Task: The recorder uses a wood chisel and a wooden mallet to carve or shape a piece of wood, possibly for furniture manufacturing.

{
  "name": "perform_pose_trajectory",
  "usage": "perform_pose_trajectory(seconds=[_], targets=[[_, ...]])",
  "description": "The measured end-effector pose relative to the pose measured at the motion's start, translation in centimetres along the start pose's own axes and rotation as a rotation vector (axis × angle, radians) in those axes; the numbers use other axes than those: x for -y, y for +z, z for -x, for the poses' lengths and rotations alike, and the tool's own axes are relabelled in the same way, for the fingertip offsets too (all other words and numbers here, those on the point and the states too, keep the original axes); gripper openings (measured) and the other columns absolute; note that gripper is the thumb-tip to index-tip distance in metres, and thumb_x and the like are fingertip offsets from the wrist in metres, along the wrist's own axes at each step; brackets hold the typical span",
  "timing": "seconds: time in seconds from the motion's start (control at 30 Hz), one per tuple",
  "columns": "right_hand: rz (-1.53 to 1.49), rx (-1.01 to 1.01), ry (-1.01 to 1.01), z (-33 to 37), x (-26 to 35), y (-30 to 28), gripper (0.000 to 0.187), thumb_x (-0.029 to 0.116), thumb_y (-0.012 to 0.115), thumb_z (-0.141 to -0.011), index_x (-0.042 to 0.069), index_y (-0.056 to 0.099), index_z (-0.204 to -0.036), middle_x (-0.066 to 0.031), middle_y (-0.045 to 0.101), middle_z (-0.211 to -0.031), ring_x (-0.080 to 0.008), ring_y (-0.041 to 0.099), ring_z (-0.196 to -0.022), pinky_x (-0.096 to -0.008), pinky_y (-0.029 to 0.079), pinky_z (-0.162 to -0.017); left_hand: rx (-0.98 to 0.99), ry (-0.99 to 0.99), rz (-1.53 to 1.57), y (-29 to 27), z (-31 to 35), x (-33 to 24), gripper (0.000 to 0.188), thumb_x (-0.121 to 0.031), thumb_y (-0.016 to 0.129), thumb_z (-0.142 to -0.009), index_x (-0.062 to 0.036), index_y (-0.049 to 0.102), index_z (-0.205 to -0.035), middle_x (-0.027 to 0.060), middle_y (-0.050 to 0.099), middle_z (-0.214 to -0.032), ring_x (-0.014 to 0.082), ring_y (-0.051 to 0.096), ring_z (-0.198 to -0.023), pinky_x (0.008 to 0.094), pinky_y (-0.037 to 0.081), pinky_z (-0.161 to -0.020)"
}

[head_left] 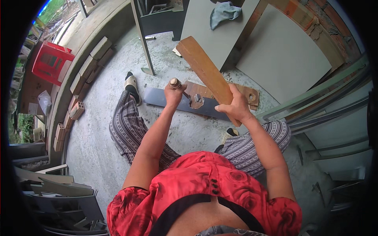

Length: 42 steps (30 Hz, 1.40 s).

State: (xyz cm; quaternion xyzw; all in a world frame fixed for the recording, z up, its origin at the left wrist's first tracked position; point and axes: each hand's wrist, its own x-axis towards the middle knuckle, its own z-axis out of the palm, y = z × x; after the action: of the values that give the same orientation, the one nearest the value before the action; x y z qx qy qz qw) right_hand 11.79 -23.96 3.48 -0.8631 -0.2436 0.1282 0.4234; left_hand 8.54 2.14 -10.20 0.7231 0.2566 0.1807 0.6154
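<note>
My left hand (172,95) is closed around an upright chisel (175,83), its round handle end showing above the fist. The chisel's blade slants down to a rough hole in a long dark grey board (161,96) lying across the floor between my feet. Small loose chips (197,96) sit at that hole. In my right hand (237,105) is a thick brown wooden bar (206,70), gripped near its lower end and raised over the board. Its far end points up and to the left. Beneath the grey board lies a worn brown wooden board (252,94) with a hole at its right end.
Large grey panels (281,55) lean at the back right, one with a blue cloth (225,15) on it. Long metal strips (327,94) run along the right. Bricks (77,110) line the left kerb, with a red plastic stool (52,63) beyond. Offcuts (67,196) are piled lower left.
</note>
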Motion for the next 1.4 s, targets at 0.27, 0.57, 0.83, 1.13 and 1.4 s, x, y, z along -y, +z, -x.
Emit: perform_pose_trajectory(seconds=[0.27, 0.57, 0.83, 1.13, 1.4], targets=[[-0.170, -0.174, -0.317, 0.7, 3.5, 0.5, 0.076, 0.028, 0.077, -0.060, 0.006, 0.044, -0.125, -0.0162, 0.063, -0.099, -0.0314, 0.064, -0.088, -0.0390, 0.050, -0.077, -0.004, 0.010, -0.113, 1.4, 1.0, 0.9, 0.023, -0.016, 0.076, -0.070, -0.0064, 0.056, -0.075, 0.0006, 0.058, -0.068, 0.0095, 0.053, -0.066, 0.0298, 0.047, -0.064], [0.362, 0.156, -0.184, -0.9, 0.7, 3.2, 0.074, 0.029, 0.077, -0.058, 0.006, 0.043, -0.120, -0.0188, 0.063, -0.088, -0.0376, 0.063, -0.084, -0.0436, 0.049, -0.074, -0.027, 0.276, -0.456, 1.0, 0.5, 1.5, 0.021, -0.016, 0.066, -0.078, -0.0029, 0.067, -0.094, 0.0170, 0.069, -0.088, 0.0290, 0.067, -0.086, 0.0339, 0.051, -0.070], [-0.070, -0.093, -0.263, 0.3, 3.4, 1.6, 0.069, 0.028, 0.076, -0.059, 0.008, 0.044, -0.117, -0.0185, 0.063, -0.093, -0.0369, 0.064, -0.086, -0.0430, 0.051, -0.075, 0.058, 0.093, 0.015, 1.3, 1.0, 0.9, 0.010, -0.007, 0.070, -0.078, -0.0026, 0.065, -0.085, 0.0028, 0.069, -0.082, 0.0074, 0.061, -0.077, 0.0257, 0.050, -0.071], [0.235, 0.161, 0.070, -2.0, -2.9, 1.2, 0.060, 0.026, 0.073, -0.055, 0.007, 0.047, -0.105, -0.0197, 0.064, -0.095, -0.0390, 0.061, -0.092, -0.0471, 0.048, -0.080, 0.104, 0.018, 0.029, 0.4, 0.6, 0.6, 0.010, -0.007, 0.068, -0.076, -0.0068, 0.060, -0.083, 0.0029, 0.061, -0.071, 0.0122, 0.059, -0.067, 0.0271, 0.050, -0.057], [0.587, 0.115, 0.393, -3.9, -13.7, -0.9, 0.055, 0.019, 0.071, -0.057, 0.008, 0.053, -0.109, -0.0160, 0.066, -0.098, -0.0337, 0.062, -0.100, -0.0445, 0.046, -0.085, 0.358, -0.106, 0.178, -4.5, 1.1, -17.2, 0.020, -0.006, 0.072, -0.076, -0.0069, 0.060, -0.091, 0.0026, 0.060, -0.082, 0.0121, 0.062, -0.073, 0.0277, 0.055, -0.064]])
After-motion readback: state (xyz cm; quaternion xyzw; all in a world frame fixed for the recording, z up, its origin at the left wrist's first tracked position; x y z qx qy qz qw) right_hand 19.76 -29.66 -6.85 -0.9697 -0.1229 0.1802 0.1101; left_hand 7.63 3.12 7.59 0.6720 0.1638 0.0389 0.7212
